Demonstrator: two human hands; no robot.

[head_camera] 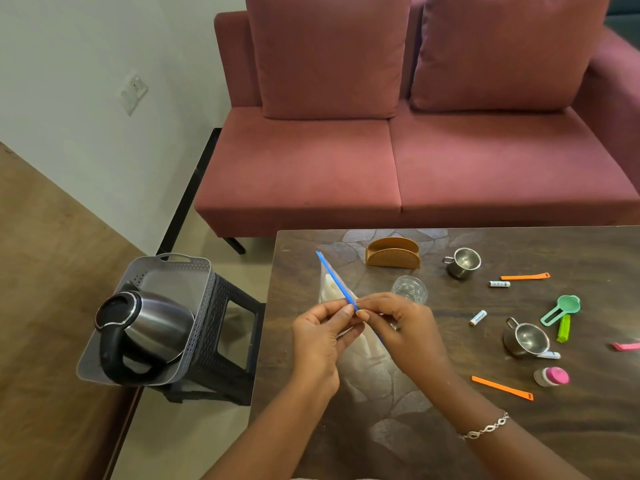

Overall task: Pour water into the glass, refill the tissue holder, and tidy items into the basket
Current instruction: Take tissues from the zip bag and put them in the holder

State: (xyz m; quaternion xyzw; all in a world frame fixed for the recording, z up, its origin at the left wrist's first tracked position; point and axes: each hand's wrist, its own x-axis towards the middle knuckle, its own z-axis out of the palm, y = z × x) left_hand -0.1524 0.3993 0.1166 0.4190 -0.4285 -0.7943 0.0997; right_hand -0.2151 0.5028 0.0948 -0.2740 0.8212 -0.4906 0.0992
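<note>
Left hand (pixel 322 327): mine, thumb and fingertips pinching the blue seal strip (pixel 334 280) of a clear plastic zip bag (pixel 367 372), about midway along the strip.

Right hand (pixel 398 323): mine, pinching the same strip just beside the left, fingertips nearly meeting; silver chain bracelet (pixel 485 427) on the wrist.

Clear plastic zip bag: on the near-left part of the dark brown wooden surface (pixel 571 438), under both hands. White tissue paper shows through it. The strip's free end points far-left.

Small clear drinking glass (pixel 409 289): upright, just beyond my right hand. I cannot tell whether it holds water.

Brown arched wooden tissue holder (pixel 393 252): upright near the far edge, beyond the glass.

Grey perforated plastic basket (pixel 194 271): on a dark plastic stool (pixel 228 341), left of the surface. A stainless steel kettle with black handle (pixel 145 327) sits in it.

Loose items, right half of the surface:
- Two small steel cups with handles, one far (pixel 463 263) and one near (pixel 526 339).
- Two flat orange strips, far (pixel 524 276) and near (pixel 502 388).
- Two white batteries (pixel 499 283) (pixel 478 317).
- A green measuring spoon (pixel 561 309) beside a lime green clip (pixel 563 328).
- A pink-capped small bottle (pixel 551 376) on its side.
- A pink strip (pixel 627 346) at the right edge.

Dusky pink sofa (pixel 398 161): beyond the far edge.
</note>
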